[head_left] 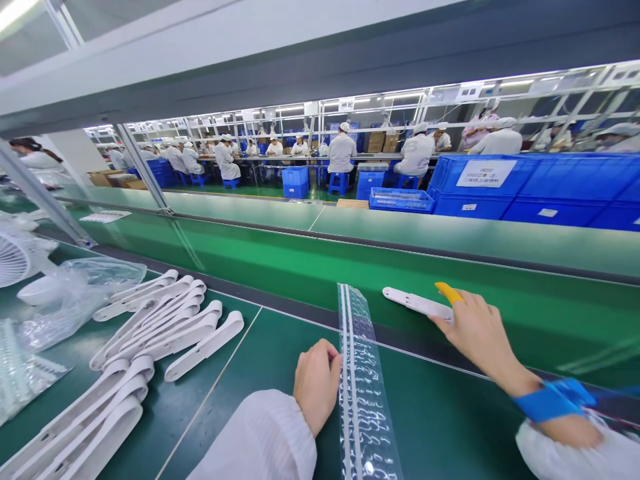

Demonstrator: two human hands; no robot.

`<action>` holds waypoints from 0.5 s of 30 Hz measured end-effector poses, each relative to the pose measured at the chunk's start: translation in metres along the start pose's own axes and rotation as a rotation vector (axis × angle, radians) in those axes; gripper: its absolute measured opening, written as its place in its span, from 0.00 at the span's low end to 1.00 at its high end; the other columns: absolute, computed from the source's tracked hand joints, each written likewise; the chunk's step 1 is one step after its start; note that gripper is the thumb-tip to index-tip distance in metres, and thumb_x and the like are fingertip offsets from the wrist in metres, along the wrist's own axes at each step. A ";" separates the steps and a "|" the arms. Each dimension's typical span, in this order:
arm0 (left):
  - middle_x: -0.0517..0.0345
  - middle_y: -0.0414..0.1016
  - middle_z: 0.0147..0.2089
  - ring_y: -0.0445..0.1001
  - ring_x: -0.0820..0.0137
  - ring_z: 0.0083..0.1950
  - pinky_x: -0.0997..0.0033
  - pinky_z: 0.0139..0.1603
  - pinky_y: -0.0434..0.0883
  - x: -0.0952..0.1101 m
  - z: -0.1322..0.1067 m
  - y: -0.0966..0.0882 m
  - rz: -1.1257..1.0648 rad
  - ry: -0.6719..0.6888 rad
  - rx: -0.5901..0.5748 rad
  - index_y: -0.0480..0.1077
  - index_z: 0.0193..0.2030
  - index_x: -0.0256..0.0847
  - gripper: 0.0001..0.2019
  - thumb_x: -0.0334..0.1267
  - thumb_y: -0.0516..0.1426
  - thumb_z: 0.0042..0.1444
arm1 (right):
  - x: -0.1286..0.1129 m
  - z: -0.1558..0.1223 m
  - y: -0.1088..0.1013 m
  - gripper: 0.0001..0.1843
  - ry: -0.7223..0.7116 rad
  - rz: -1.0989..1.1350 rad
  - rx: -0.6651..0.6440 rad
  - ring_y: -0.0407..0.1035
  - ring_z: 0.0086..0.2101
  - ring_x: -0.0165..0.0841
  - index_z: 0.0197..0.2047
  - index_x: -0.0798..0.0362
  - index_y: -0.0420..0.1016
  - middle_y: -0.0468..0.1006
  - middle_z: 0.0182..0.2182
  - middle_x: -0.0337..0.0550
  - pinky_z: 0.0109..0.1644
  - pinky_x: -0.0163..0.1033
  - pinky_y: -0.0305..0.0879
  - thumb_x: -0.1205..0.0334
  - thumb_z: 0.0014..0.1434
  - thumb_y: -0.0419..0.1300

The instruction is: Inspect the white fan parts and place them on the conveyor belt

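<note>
Bench: a dark green work surface (440,413) lies in front of you, with a brighter green conveyor belt (350,267) running across just beyond it.
Left hand: your left hand (316,383) rests on the bench, fingers curled in a loose fist, its knuckles touching the left edge of a clear bubble-wrap strip (363,393). You cannot tell whether it pinches the strip.
Strip: it runs from the near edge of the bench away from you, ending at the belt's dark border.
Right hand: your right hand (475,330) reaches out over the belt and grips one end of a white plastic arm piece (417,303). A yellow cot (449,292) covers one finger, and a blue strap (550,400) circles that wrist.
White piece: it lies flat on the belt, pointing left from your fingers.
Left of you: a pile of matching white arm pieces (150,333) fans across the bench, with crumpled clear bags (85,287) and a white fan (15,257) behind it.
Beyond: blue crates (525,190) stand past the belt, and people in white coats sit at a far line.
</note>
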State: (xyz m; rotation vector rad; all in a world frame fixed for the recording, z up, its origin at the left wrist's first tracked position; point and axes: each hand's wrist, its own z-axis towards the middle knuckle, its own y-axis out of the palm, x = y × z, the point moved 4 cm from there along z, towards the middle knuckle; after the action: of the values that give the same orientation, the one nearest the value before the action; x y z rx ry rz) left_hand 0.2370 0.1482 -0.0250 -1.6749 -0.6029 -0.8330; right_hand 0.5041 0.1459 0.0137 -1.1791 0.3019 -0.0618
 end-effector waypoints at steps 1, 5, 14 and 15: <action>0.60 0.66 0.26 0.67 0.69 0.29 0.66 0.35 0.63 -0.001 -0.001 0.001 -0.080 -0.025 -0.022 0.56 0.27 0.42 0.06 0.36 0.45 0.54 | -0.010 -0.011 -0.003 0.19 -0.019 0.036 0.014 0.63 0.44 0.52 0.41 0.62 0.69 0.71 0.41 0.60 0.43 0.53 0.59 0.57 0.49 0.53; 0.67 0.62 0.20 0.64 0.76 0.17 0.77 0.18 0.60 -0.008 -0.011 0.000 -0.363 -0.125 -0.078 0.50 0.29 0.43 0.06 0.41 0.41 0.54 | -0.059 -0.072 0.006 0.18 -0.165 0.253 -0.080 0.71 0.37 0.31 0.40 0.53 0.69 0.75 0.35 0.43 0.42 0.36 0.68 0.50 0.54 0.50; 0.64 0.68 0.24 0.69 0.77 0.22 0.76 0.25 0.69 -0.010 -0.042 -0.015 -0.727 -0.164 -0.057 0.53 0.31 0.41 0.15 0.50 0.50 0.49 | -0.098 -0.123 0.022 0.12 0.064 0.869 -0.203 0.71 0.27 0.27 0.26 0.51 0.70 0.76 0.26 0.40 0.31 0.26 0.69 0.53 0.51 0.52; 0.62 0.70 0.25 0.70 0.76 0.23 0.75 0.26 0.69 -0.009 -0.044 -0.015 -0.785 -0.171 -0.071 0.53 0.31 0.41 0.15 0.50 0.51 0.49 | -0.100 -0.121 0.017 0.11 0.076 0.887 -0.222 0.72 0.27 0.27 0.26 0.51 0.70 0.76 0.25 0.40 0.32 0.25 0.69 0.54 0.50 0.53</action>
State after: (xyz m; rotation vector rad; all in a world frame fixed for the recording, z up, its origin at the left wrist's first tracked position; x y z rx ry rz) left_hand 0.2102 0.1095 -0.0170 -1.5779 -1.4113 -1.2711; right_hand 0.3746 0.0639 -0.0240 -1.1718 0.8911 0.7175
